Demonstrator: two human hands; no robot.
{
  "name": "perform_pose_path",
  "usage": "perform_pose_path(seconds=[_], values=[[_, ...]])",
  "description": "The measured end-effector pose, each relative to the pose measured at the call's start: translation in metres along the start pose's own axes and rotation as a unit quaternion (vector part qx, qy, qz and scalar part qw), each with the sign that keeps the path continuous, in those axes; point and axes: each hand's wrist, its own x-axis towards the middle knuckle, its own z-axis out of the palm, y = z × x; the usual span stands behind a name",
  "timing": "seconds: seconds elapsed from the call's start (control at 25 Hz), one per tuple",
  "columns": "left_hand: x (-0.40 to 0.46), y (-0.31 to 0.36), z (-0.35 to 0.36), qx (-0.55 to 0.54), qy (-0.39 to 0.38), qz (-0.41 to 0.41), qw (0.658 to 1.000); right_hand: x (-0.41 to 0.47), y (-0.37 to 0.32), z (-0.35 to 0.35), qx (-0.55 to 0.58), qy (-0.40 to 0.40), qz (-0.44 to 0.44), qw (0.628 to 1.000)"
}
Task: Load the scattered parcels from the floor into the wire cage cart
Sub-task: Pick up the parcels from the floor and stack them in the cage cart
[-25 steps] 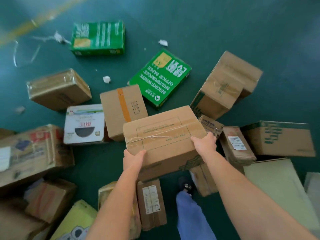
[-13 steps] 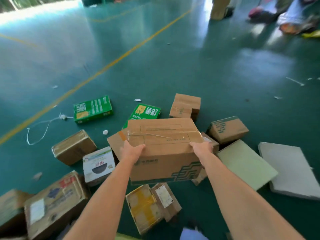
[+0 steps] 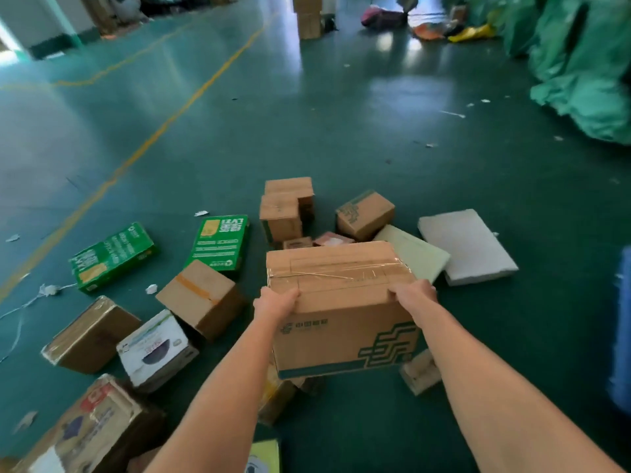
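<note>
While both hands (image 3: 276, 302) (image 3: 415, 293) grip it, the cardboard box (image 3: 341, 308) sits between them.

Shiny dark green floor (image 3: 341, 138) with a yellow painted line (image 3: 191, 93) running across it – big green sacks (image 3: 580, 63) heaped along the right, daylight glare far back.

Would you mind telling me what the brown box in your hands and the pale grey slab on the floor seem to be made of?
The brown box with green print, gripped by the left hand and right hand, looks like matte corrugated cardboard, sealed with glossy clear tape. The pale grey flat slab looks like a matte foam or padded sheet; I cannot be sure.
</note>
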Motion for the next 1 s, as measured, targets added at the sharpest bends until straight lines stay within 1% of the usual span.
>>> perform_pose_path(seconds=[0.16, 0.24, 0.32, 0.4, 0.44, 0.56, 0.64, 0.68, 0.76, 0.8, 0.88, 0.92, 1.0], values=[[-0.045, 0.0, 0.055, 0.091, -0.071, 0.042, 0.992, -0.027, 0.082, -0.048, 0.023, 0.054, 0.058, 0.997], [-0.07, 0.002, 0.082, 0.129, -0.129, 0.062, 0.981, -0.05, 0.129, -0.07, 0.036, 0.1, 0.099, 0.989], [-0.099, -0.001, 0.104, 0.156, -0.181, 0.077, 0.968, -0.077, 0.166, -0.087, 0.046, 0.127, 0.13, 0.982], [-0.131, -0.006, 0.13, 0.222, -0.227, 0.085, 0.944, -0.103, 0.208, -0.103, 0.073, 0.152, 0.169, 0.971], [-0.142, -0.01, 0.142, 0.261, -0.234, 0.083, 0.933, -0.117, 0.229, -0.11, 0.094, 0.161, 0.188, 0.964], [-0.191, -0.021, 0.172, 0.339, -0.29, 0.053, 0.893, -0.153, 0.294, -0.132, 0.167, 0.183, 0.234, 0.94], [-0.218, -0.031, 0.193, 0.379, -0.327, 0.098, 0.86, -0.175, 0.331, -0.15, 0.204, 0.199, 0.246, 0.927], [-0.229, -0.037, 0.198, 0.398, -0.335, 0.119, 0.845, -0.182, 0.344, -0.157, 0.213, 0.197, 0.243, 0.926], [-0.238, -0.054, 0.204, 0.447, -0.336, 0.134, 0.818, -0.192, 0.359, -0.165, 0.233, 0.181, 0.22, 0.93], [-0.236, -0.064, 0.21, 0.458, -0.334, 0.132, 0.813, -0.194, 0.365, -0.166, 0.243, 0.176, 0.209, 0.931], [-0.245, -0.08, 0.202, 0.472, -0.323, 0.084, 0.816, -0.194, 0.371, -0.161, 0.225, 0.154, 0.2, 0.941], [-0.25, -0.085, 0.198, 0.477, -0.314, 0.077, 0.817, -0.193, 0.376, -0.158, 0.189, 0.138, 0.203, 0.951], [-0.262, -0.095, 0.192, 0.468, -0.275, 0.089, 0.835, -0.197, 0.392, -0.154, 0.126, 0.103, 0.217, 0.962]])
